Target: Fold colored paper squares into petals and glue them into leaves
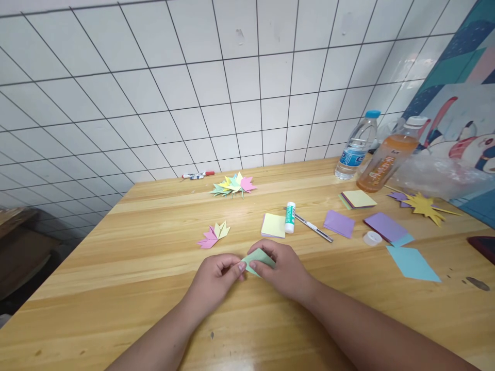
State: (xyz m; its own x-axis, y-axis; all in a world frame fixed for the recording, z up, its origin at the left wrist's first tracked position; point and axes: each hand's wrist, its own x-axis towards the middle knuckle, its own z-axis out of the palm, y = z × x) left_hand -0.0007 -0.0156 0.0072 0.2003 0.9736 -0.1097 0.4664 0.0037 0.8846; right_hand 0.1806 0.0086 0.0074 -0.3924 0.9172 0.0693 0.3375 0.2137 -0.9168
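Note:
A small piece of light green paper (260,255) is held between both my hands, just above the wooden table. My left hand (217,277) pinches its left corner between thumb and fingers. Around its right side my right hand (285,268) is closed, thumb on the near face and fingers behind. Part of the paper is hidden by the fingers. Beyond my left hand lies a folded pink and cream paper piece (214,235). A stack of yellow paper squares (273,225) and a glue stick (290,217) lie past my right hand.
Folded paper leaves (234,185) and markers (198,175) lie near the tiled wall. Rightward are a metallic pen (314,228), purple paper (339,223), blue paper (413,263), a white cap (372,238), a paper stack (359,199), yellow star-shaped paper (423,205), a water bottle (356,147) and an orange drink bottle (389,157).

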